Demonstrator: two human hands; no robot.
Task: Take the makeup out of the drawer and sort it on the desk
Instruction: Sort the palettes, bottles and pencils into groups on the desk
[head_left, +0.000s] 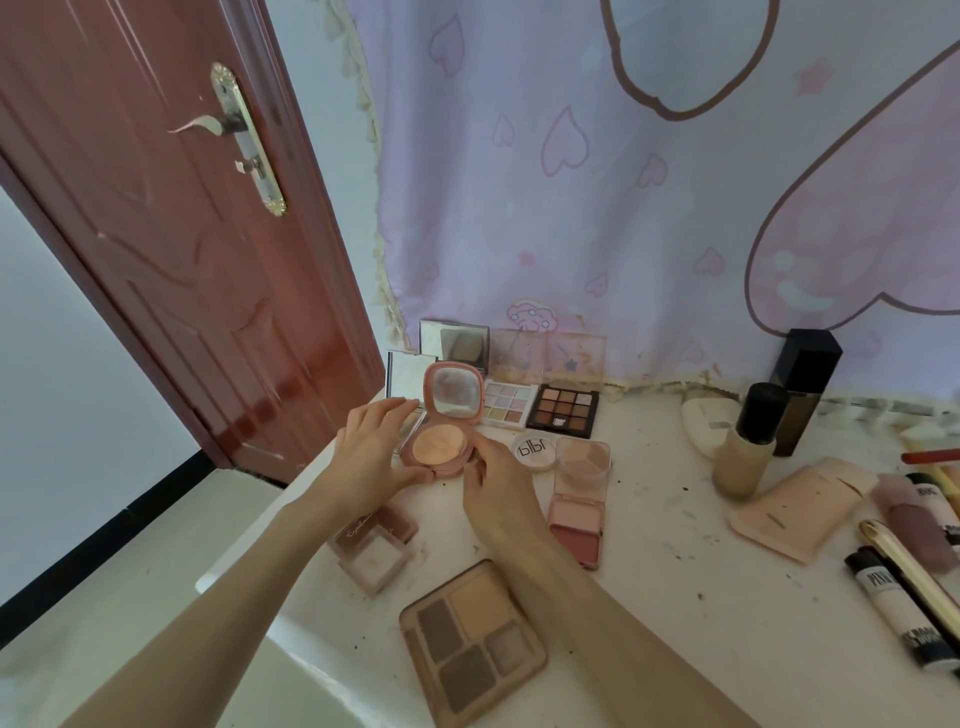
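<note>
Head view, hands (374, 457) round pink compact (441, 441), palettes (563, 410) behind, blush (579, 512) beside.

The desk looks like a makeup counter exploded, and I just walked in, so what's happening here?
A person is sorting makeup on the white desk. Both hands hold an open pink compact, its mirrored lid up: the left hand at its left side, the right hand at its front right. Around it lie open eyeshadow palettes, a blush, a foundation bottle and tubes.
</note>
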